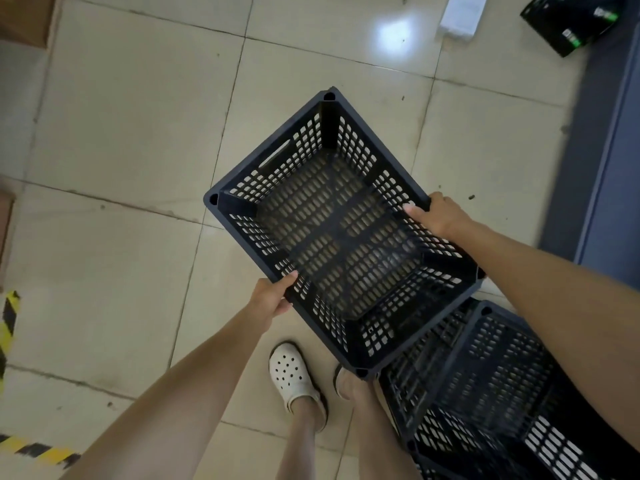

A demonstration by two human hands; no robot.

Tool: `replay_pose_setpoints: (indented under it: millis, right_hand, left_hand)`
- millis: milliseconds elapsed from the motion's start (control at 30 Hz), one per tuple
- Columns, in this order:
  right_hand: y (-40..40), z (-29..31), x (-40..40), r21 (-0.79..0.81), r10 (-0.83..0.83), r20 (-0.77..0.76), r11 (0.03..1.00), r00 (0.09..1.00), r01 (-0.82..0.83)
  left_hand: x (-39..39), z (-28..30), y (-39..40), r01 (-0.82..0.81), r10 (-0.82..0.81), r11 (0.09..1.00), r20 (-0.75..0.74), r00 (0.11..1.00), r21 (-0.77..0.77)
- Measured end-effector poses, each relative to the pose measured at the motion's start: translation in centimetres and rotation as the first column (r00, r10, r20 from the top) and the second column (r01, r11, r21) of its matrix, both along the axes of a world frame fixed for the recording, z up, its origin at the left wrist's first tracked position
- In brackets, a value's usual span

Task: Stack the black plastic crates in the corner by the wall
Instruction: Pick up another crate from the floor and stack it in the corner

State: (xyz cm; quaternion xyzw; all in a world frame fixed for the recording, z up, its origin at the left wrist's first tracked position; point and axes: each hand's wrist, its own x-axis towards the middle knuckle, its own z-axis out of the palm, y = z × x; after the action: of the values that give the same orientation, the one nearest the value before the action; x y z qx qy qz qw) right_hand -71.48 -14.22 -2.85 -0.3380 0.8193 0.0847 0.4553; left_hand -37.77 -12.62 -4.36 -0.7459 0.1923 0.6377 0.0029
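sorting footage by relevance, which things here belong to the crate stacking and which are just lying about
Part of the job:
held black crate, gripped by left hand and right hand
other black crates

Lying about:
black box with green print
white packet
cardboard box

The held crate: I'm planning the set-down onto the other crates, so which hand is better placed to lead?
Probably the right hand: it grips the held crate on the side nearest the other crates. The left hand holds the opposite rim.

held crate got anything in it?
No, the held crate is empty; floor tiles show through its perforated bottom while both hands grip its rim.
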Motion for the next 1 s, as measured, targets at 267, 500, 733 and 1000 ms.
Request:
replay_pose_setpoints:
  millis: [267,500,733,1000]
  right_hand:
    - [-0.1,3.9,1.6,0.113,-0.008,0.041,0.994,0.999,0.003]
    - [-4.5,8.2,7.4,0.076,0.186,0.068,0.979,0.98,-0.191]
    - [-6.2,13.1,15.1,0.163,0.331,0.108,0.924,0.937,-0.346]
    - [-2.2,21.8,23.2,0.217,0.354,0.16,0.898,0.921,-0.383]
  left_hand:
    - [2.7,1.7,3.3,-0.042,0.043,0.996,-0.019,0.999,0.076]
    - [9.3,5.1,-0.2,0.021,-0.018,0.999,0.108,0.994,-0.024]
    - [17.8,12.7,-2.8,0.145,-0.129,0.987,0.211,0.969,-0.065]
    - [25.4,23.3,2.7,0.273,-0.218,0.955,0.349,0.911,-0.115]
